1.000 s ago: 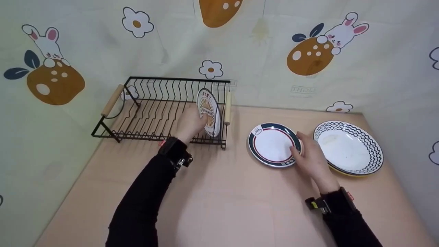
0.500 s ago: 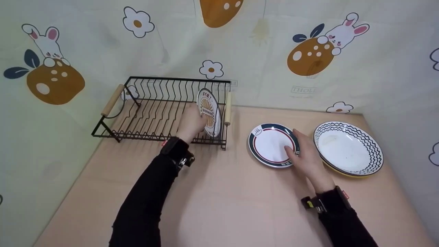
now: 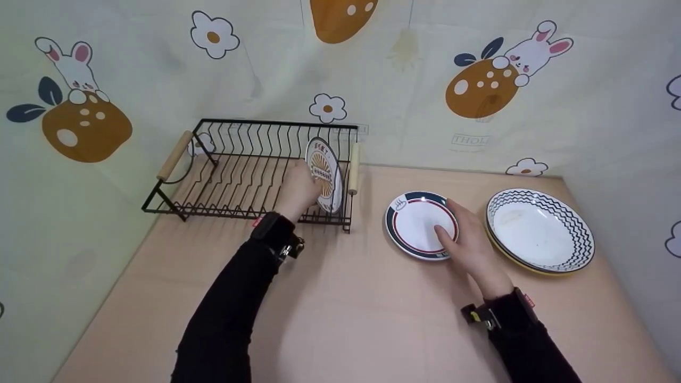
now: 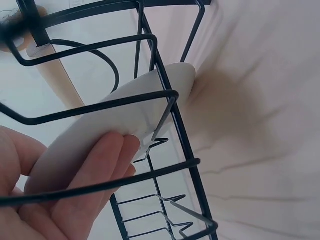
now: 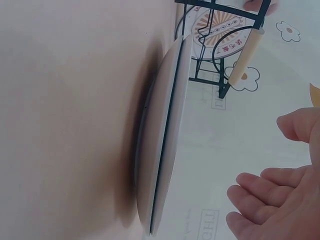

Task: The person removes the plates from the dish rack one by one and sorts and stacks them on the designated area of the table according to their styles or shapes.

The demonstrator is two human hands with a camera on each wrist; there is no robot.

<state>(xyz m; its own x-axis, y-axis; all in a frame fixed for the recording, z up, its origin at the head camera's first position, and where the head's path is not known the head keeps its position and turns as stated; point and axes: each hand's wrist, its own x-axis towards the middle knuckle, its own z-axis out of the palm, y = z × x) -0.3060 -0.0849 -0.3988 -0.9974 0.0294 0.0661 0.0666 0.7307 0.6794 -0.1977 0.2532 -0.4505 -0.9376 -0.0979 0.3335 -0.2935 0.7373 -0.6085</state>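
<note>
A white plate (image 3: 331,189) with an orange sunburst print stands on edge at the right end of the black wire dish rack (image 3: 255,123). My left hand (image 3: 299,189) pinches that plate; the left wrist view shows fingers on the pale face of the plate (image 4: 107,117) between the wires. Over the right rim of a green-and-red-banded plate (image 3: 420,226) hovers my right hand (image 3: 473,242), thumb and fingers apart. From the right wrist view, the hand (image 5: 285,195) is apart from two stacked plates (image 5: 162,140) lying on the table.
At the right, a white bowl (image 3: 537,234) with black wavy lines around its rim rests on another dish with a yellow edge. Wooden handles (image 3: 354,167) cap both rack ends. Behind the table (image 3: 362,319) hangs a rabbit-and-flower printed cloth (image 3: 404,106).
My right hand has shifted left, farther over the banded plate and away from the bowl. The left hand and the plate in the rack have barely moved.
</note>
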